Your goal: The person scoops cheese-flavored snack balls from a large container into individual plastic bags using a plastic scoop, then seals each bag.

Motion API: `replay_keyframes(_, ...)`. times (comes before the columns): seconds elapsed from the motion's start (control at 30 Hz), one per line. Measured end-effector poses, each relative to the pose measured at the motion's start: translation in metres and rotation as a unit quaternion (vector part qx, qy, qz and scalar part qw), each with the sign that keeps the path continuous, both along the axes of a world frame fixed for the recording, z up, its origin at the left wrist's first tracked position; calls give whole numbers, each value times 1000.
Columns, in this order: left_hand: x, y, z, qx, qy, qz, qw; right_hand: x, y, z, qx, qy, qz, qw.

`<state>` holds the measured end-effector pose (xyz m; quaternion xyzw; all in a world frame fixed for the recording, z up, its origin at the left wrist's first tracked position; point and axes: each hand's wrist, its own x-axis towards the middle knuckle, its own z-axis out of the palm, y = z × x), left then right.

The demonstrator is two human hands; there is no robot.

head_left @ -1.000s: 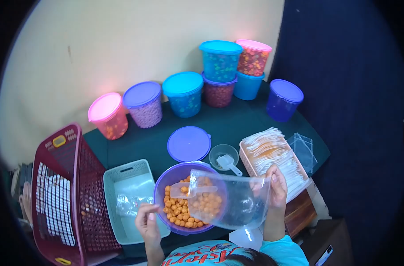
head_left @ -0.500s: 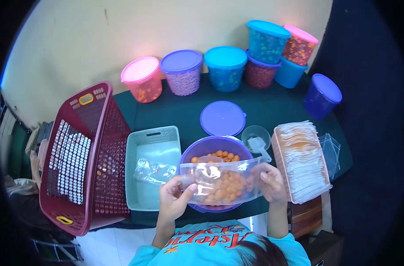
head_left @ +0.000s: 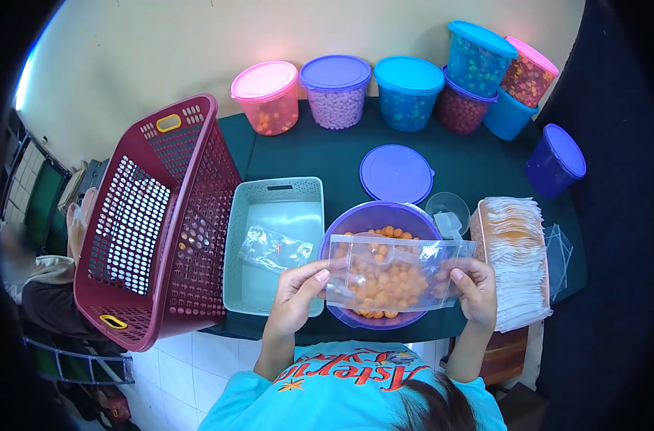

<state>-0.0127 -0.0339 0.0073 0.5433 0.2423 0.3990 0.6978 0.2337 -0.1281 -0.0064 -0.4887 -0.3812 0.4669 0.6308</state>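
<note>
Stretched sideways between my two hands is a clear plastic pouch, above a purple tub of small orange balls. The balls show through the film. My left hand pinches the pouch's left edge, thumb on top. At the opposite edge, my right hand grips it with thumb and fingers. Just beyond the right end of the pouch, a white scoop rests in a clear bowl.
Left of the tub, a pale green tray holds a clear packet; beyond stands a maroon basket. At right, a pink basket is packed with white packets. A purple lid and several lidded tubs lie farther back.
The head view has shifted, so the tabletop things appear farther right. The pouch is still held at both ends and now looks more level; my right hand's blur is gone.
</note>
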Motion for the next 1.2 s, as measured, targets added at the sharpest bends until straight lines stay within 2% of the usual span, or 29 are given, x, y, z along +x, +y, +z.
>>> replay_keyframes(0.07, 1, 4, 3, -15, -29, -18, 999, 0, 4, 3, 3, 5, -4, 1000)
replay_keyframes(0.3, 4, 23, -1, -39, -14, -57, 998, 2, 15, -4, -18, 9, -28, 999)
replay_keyframes(0.43, 24, 27, 1, 32, -7, 2, 999, 12, 9, -13, -19, -31, -19, 999)
replay_keyframes(0.47, 22, 29, 1, 19, 43, -25, 999, 13, 6, -15, -2, -58, -17, 998)
replay_keyframes(0.5, 25, 30, -5, 31, 65, -6, 997, 12, 1, -14, 4, -52, -7, 999)
replay_keyframes(0.53, 24, 33, -11, 31, 60, -34, 997, 13, -4, -14, 12, -44, 7, 999)
replay_keyframes(0.57, 24, 38, -17, 67, 82, -39, 994, 17, -8, -16, 31, -93, 28, 995)
replay_keyframes(0.6, 28, 41, -21, 103, 104, -40, 988, 15, -17, -13, -13, -81, 18, 996)
replay_keyframes(0.67, 43, 37, -16, 108, 96, -51, 988, 15, -30, -14, 10, -47, -16, 999)
replay_keyframes(0.73, 54, 33, -16, 114, 93, -57, 987, 16, -44, -21, 28, -74, -78, 994)
replay_keyframes(0.8, 63, 30, -20, 165, 122, -78, 976, 20, -60, -23, 78, -125, -114, 982)
replay_keyframes(0.83, 70, 28, -21, 208, 134, -96, 964, 23, -72, -23, 60, -109, -131, 984)
replay_keyframes(0.87, 76, 27, -20, 211, 135, -110, 962, 27, -88, -24, 36, -86, -205, 974)
replay_keyframes(0.93, 84, 25, -16, 93, 121, -31, 988, 37, -125, -30, -10, -23, -382, 924)
replay_keyframes(0.97, 84, 28, -18, 126, 139, -19, 982, 46, -140, -28, -50, -79, -485, 869)
replay_keyframes(1.03, 89, 27, -19, 143, 152, 10, 978, 61, -164, -26, -97, -85, -642, 756)
replay_keyframes(1.07, 90, 25, -19, 147, 166, 17, 975, 68, -173, -25, -116, -129, -675, 718)
replay_keyframes(1.13, 96, 19, -21, 147, 167, 13, 975, 75, -179, -18, -123, -135, -686, 705)
replay_keyframes(1.2, 104, 14, -23, 146, 166, 11, 975, 78, -182, -22, -125, -165, -668, 714)
